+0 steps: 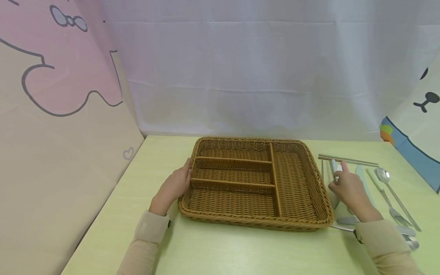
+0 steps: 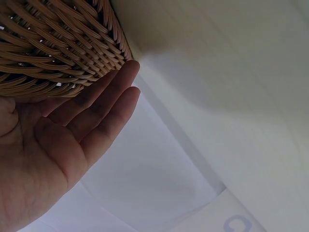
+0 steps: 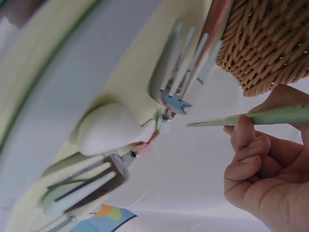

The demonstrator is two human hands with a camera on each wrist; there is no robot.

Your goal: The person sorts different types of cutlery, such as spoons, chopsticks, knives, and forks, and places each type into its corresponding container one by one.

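A brown wicker basket (image 1: 254,220) with dividers lies on the table. My left hand (image 1: 174,186) rests against its left side. In the left wrist view, the straight fingers (image 2: 108,104) of that hand touch the outer wicker wall (image 2: 72,53). At the basket's right, my right hand (image 1: 350,190) is low among loose cutlery. In the right wrist view, this hand (image 3: 265,169) pinches a slim green tapered utensil (image 3: 275,115) between thumb and fingers; its exact kind is unclear. Fork tines (image 3: 186,67) and a pale spoon bowl (image 3: 108,130) show beyond it.
Metal chopsticks (image 1: 348,159) lie behind the right hand. A green-handled fork (image 1: 385,196) and a metal spoon (image 1: 383,175) lie to its right. More cutlery, partly hidden by the right sleeve (image 1: 385,238), lies nearer. Hanging cloth (image 1: 233,76) closes off the back and sides.
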